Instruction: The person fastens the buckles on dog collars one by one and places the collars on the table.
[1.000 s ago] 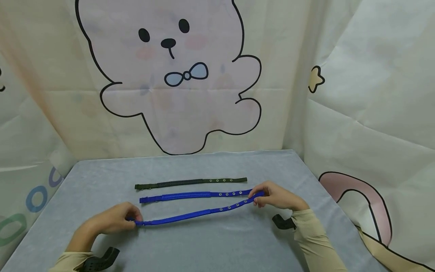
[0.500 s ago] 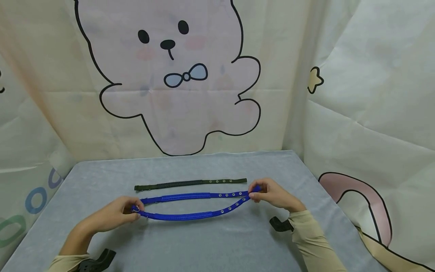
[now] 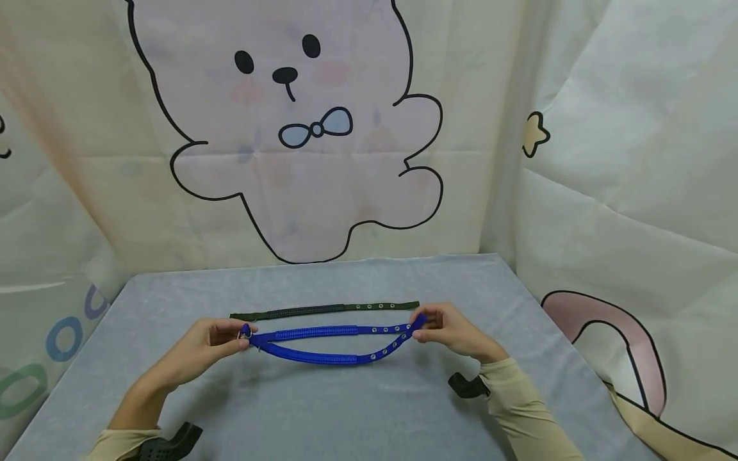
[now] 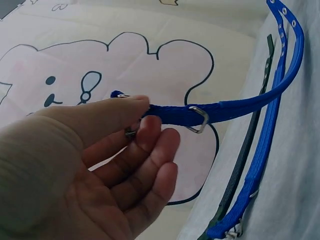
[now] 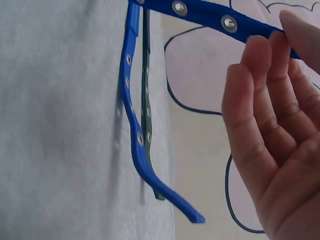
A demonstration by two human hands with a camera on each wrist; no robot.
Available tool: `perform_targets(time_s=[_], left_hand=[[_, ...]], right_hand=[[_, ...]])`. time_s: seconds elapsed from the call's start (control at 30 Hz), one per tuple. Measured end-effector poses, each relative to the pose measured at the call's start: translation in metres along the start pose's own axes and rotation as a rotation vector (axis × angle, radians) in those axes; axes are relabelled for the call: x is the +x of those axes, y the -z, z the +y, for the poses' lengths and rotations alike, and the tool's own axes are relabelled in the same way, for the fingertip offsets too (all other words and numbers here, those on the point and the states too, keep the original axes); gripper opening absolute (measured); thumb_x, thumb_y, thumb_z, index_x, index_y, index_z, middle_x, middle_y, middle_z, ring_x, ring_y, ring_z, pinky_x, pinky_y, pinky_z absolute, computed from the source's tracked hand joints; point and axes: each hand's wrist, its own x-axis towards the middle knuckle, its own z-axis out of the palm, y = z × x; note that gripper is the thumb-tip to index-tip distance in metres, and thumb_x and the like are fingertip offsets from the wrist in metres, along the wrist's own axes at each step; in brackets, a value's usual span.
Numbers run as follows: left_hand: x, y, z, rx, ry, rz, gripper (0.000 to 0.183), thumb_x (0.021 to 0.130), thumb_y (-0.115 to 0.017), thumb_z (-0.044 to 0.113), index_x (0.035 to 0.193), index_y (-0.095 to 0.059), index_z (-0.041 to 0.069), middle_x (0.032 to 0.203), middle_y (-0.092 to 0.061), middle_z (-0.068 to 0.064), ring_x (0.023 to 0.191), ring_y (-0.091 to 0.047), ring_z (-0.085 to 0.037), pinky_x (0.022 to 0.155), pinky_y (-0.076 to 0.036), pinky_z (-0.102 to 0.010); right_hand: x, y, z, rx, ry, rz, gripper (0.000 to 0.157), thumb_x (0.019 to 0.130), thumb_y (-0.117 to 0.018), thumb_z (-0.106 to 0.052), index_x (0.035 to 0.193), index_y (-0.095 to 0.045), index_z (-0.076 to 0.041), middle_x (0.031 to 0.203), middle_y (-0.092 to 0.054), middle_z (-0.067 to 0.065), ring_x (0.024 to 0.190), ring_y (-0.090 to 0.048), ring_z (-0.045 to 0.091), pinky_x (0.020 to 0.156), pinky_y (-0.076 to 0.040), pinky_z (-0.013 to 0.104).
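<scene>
My left hand point(image 3: 196, 352) pinches the buckle end of a blue collar point(image 3: 328, 358) between thumb and fingers. A metal D-ring point(image 4: 201, 120) hangs from the strap near those fingertips in the left wrist view. My right hand point(image 3: 455, 331) pinches the other end, beside a row of metal eyelets point(image 5: 229, 23). Raised off the table, the held collar sags in the middle. Just behind it lies a second blue collar point(image 3: 316, 332), its two ends partly covered by the hands and the held collar in the head view.
Farthest back lies a dark green collar point(image 3: 305, 312), roughly parallel to the blue ones. All of this is over a table with a pale grey-blue cloth point(image 3: 323, 416). Printed curtains point(image 3: 369, 192) stand behind and at both sides.
Both hands have lifted the held blue collar and moved it away from me, toward the second one. The hands have come closer together, and the strap now sags more.
</scene>
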Motion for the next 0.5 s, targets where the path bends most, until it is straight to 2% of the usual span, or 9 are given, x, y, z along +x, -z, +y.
perform_targets(time_s=[0.1, 0.23, 0.37, 0.43, 0.5], left_hand=[[0.000, -0.003, 0.003, -0.042, -0.023, 0.016, 0.039, 0.100, -0.065, 0.019, 0.129, -0.064, -0.007, 0.126, -0.069, -0.021, 0.101, -0.071, -0.006, 0.084, -0.056, -0.021], [0.001, -0.010, 0.008, -0.061, -0.033, 0.059, 0.037, 0.100, -0.064, 0.018, 0.129, -0.065, -0.006, 0.121, -0.072, -0.017, 0.099, -0.071, -0.006, 0.083, -0.056, -0.021], [0.003, -0.019, 0.014, -0.077, -0.078, 0.103, 0.034, 0.102, -0.062, 0.015, 0.128, -0.065, -0.007, 0.111, -0.075, 0.003, 0.096, -0.070, -0.003, 0.082, -0.056, -0.021], [0.005, -0.024, 0.016, -0.071, -0.113, 0.126, 0.032, 0.102, -0.061, 0.013, 0.126, -0.066, -0.007, 0.108, -0.075, 0.009, 0.095, -0.070, -0.002, 0.080, -0.057, -0.021], [0.006, -0.030, 0.019, -0.052, -0.143, 0.151, 0.029, 0.101, -0.062, 0.012, 0.123, -0.068, -0.006, 0.106, -0.074, 0.005, 0.093, -0.070, -0.003, 0.079, -0.057, -0.021]], right_hand=[[0.001, -0.004, -0.001, 0.015, 0.015, 0.014, 0.031, 0.095, -0.069, -0.007, 0.115, -0.061, 0.014, 0.099, -0.068, 0.009, 0.085, -0.070, 0.011, 0.078, -0.060, 0.032], [0.001, -0.011, -0.005, 0.026, 0.054, 0.072, 0.025, 0.096, -0.068, -0.008, 0.115, -0.065, 0.008, 0.105, -0.068, 0.015, 0.086, -0.070, 0.011, 0.077, -0.058, 0.029], [0.004, -0.018, -0.009, 0.032, 0.095, 0.137, 0.024, 0.097, -0.067, -0.010, 0.117, -0.066, 0.004, 0.107, -0.068, 0.017, 0.086, -0.070, 0.011, 0.078, -0.059, 0.030], [0.006, -0.022, -0.010, 0.041, 0.113, 0.155, 0.024, 0.098, -0.067, -0.010, 0.117, -0.065, 0.005, 0.107, -0.069, 0.011, 0.086, -0.071, 0.012, 0.077, -0.060, 0.032], [0.008, -0.026, -0.010, 0.052, 0.139, 0.167, 0.024, 0.098, -0.066, -0.008, 0.116, -0.065, 0.007, 0.105, -0.070, 0.004, 0.085, -0.071, 0.013, 0.075, -0.060, 0.032]])
